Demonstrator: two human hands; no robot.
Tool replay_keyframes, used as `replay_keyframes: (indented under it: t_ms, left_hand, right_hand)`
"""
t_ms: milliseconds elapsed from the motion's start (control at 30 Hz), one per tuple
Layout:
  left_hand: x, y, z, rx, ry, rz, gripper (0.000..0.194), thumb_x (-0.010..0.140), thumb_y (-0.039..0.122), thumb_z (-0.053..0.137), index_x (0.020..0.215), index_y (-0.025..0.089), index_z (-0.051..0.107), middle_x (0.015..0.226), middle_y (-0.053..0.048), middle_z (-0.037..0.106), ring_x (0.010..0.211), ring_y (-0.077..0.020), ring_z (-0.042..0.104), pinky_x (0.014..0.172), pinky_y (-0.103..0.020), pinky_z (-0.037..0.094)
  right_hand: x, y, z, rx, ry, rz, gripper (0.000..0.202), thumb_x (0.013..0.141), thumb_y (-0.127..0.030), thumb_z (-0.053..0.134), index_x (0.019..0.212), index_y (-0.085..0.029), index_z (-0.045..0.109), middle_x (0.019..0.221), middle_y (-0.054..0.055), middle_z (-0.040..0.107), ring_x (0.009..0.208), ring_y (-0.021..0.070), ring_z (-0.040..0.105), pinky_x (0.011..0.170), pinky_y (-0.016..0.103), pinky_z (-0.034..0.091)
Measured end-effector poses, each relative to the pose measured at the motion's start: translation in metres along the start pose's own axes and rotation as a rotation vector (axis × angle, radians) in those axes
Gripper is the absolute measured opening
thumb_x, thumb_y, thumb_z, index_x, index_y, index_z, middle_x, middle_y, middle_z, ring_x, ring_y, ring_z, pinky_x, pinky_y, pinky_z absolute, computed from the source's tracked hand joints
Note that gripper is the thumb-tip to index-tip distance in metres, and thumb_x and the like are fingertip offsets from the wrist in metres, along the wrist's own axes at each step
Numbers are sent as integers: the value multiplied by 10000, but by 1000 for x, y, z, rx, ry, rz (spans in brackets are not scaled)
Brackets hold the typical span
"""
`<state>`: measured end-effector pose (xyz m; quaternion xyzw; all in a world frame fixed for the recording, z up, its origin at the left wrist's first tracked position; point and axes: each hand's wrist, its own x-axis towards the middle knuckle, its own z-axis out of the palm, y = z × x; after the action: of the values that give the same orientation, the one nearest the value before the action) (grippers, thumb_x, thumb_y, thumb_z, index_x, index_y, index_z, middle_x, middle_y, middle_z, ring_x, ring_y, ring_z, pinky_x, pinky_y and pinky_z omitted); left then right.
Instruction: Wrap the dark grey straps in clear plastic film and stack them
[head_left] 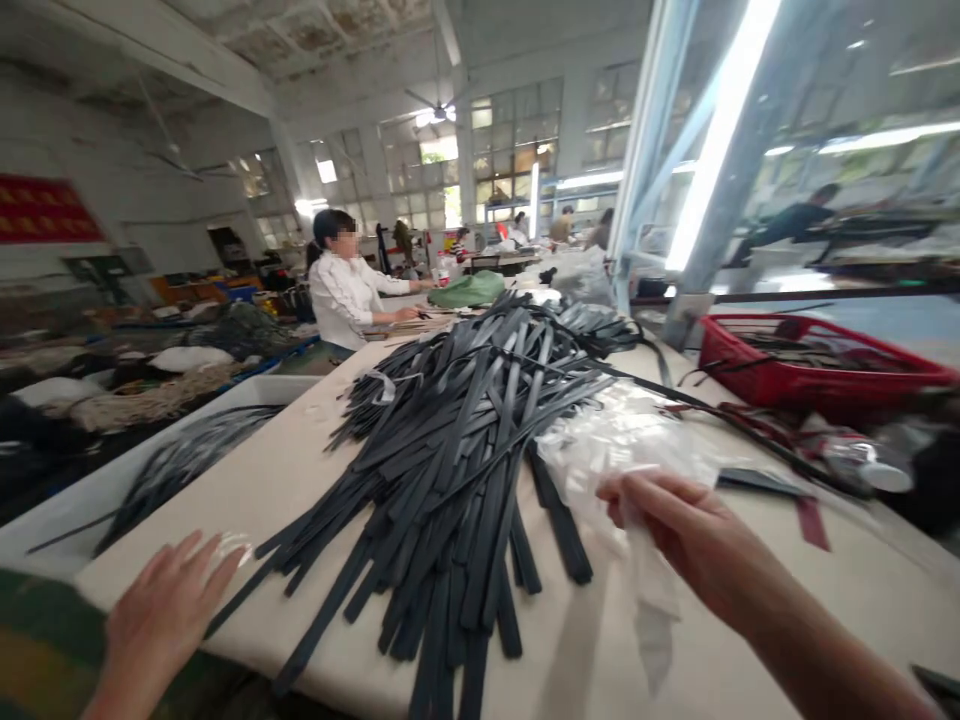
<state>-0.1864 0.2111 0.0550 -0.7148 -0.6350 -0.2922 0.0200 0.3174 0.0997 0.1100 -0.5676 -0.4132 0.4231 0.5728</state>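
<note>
A clear plastic bag hangs from my right hand, pinched between thumb and fingers. More crinkled clear plastic lies behind that hand. My left hand is over the table's left edge, its fingers stretched out and holding nothing I can make out. Beside its thumb is a small whitish, shiny scrap, too blurred to name. Between my hands spreads a large heap of flat black straps, with many ends pointing toward me.
The pale tabletop runs forward to a person in white. A white bin of black strips stands left. At right are a red basket, a clear bottle, and a blue post. A green cloth bundle lies beyond.
</note>
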Motion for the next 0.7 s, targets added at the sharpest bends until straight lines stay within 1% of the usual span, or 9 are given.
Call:
replay_keyframes:
  t_ms: [67,133,200,267,300,367,433,533,700]
  left_hand:
    - [-2,31,1,-31,50,-69,522,855,561,434,1059,137,658,1160,-158,695,1222,-396,526,1062,-609,340]
    - [-14,80,7,-308,-53,-236,451,843,549,517,1079,205,689,1166,-93,709,1132,-339,607,1039,-508,418]
    - [-33,139,18,-648,-303,-165,429,792,573,602,1019,234,732,1088,-65,745,1082,-305,640,1016,-416,455]
    - [-53,196,33,-903,-618,-20,511,740,558,684,1131,230,710,1098,-87,746,1058,-300,653,947,-373,499]
    - [-62,220,40,-994,-702,17,535,719,534,719,1149,216,706,1090,-92,749,1033,-297,659,922,-361,506]
    - [-76,256,52,-1032,-860,77,408,753,460,712,1052,185,749,997,-82,766,939,-278,671,860,-337,507]
    - [-86,276,59,-980,-938,57,278,783,395,685,929,178,781,898,-65,774,865,-256,670,802,-315,494]
    - [-98,285,65,-913,-982,-43,200,754,341,700,842,189,794,803,-56,774,798,-237,665,743,-300,481]
    - [-110,280,65,-1022,-1046,-66,370,817,489,617,923,174,778,750,-65,756,731,-212,657,752,-305,494]
  right_hand:
    - [-7,0,14,-35,-73,-29,450,739,-625,698,838,-191,766,872,96,742,818,245,658,772,357,516]
    - [-15,4,27,-60,-143,-75,386,793,-577,682,869,-210,774,957,78,749,942,253,655,879,364,485]
    - [-23,11,40,-57,-204,-129,341,822,-546,669,866,-224,771,992,62,745,994,250,649,916,363,471]
    - [-31,16,51,-59,-234,-190,297,856,-500,649,857,-227,766,983,47,738,973,227,655,899,337,478]
    - [-35,18,54,-72,-238,-215,276,870,-472,641,849,-226,764,973,40,734,952,213,657,880,318,482]
    - [-40,20,57,-111,-219,-244,243,886,-423,629,841,-226,765,955,30,726,917,190,659,845,289,484]
    - [-42,21,55,-151,-194,-260,223,884,-395,629,836,-228,768,937,22,727,898,182,658,825,278,480]
    - [-42,22,47,-173,-147,-258,235,877,-399,618,839,-227,773,891,20,735,869,189,656,803,289,472]
    - [-40,23,37,-130,-73,-225,253,845,-420,631,821,-216,778,844,23,723,824,188,632,768,290,460]
